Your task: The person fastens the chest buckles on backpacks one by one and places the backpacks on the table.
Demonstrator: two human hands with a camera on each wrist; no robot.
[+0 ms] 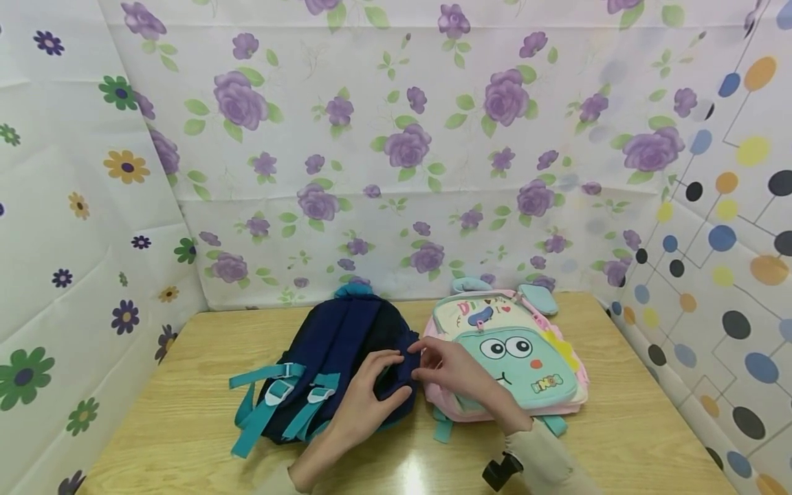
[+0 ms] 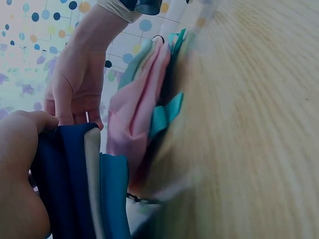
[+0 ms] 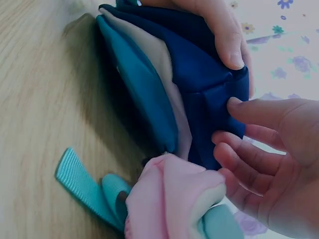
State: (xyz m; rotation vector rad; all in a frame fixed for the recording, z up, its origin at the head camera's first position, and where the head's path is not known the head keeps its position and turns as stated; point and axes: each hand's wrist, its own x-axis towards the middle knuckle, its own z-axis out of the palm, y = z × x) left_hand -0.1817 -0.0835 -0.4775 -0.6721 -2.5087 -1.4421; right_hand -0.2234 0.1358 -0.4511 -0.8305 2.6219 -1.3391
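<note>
A navy backpack (image 1: 337, 330) with teal straps lies on the table, its strap side up. My left hand (image 1: 365, 399) grips its right side, thumb and fingers bent over the dark fabric. In the right wrist view the left thumb (image 3: 232, 52) presses near the top edge of the navy side panel (image 3: 204, 99). My right hand (image 1: 454, 371) reaches over from the right and pinches the same side of the backpack, thumb and fingertips on the folded cloth. Close by lies a pink and mint backpack (image 1: 526, 371) with a cartoon face, partly under the right forearm.
Teal webbing straps with white buckles (image 1: 280, 392) spread over the left of the navy backpack. Both bags lie on a wooden table (image 1: 185, 399). Behind it hangs a floral cloth (image 1: 371, 165), with patterned cloths on both sides. A black band (image 1: 502, 471) sits at the right cuff.
</note>
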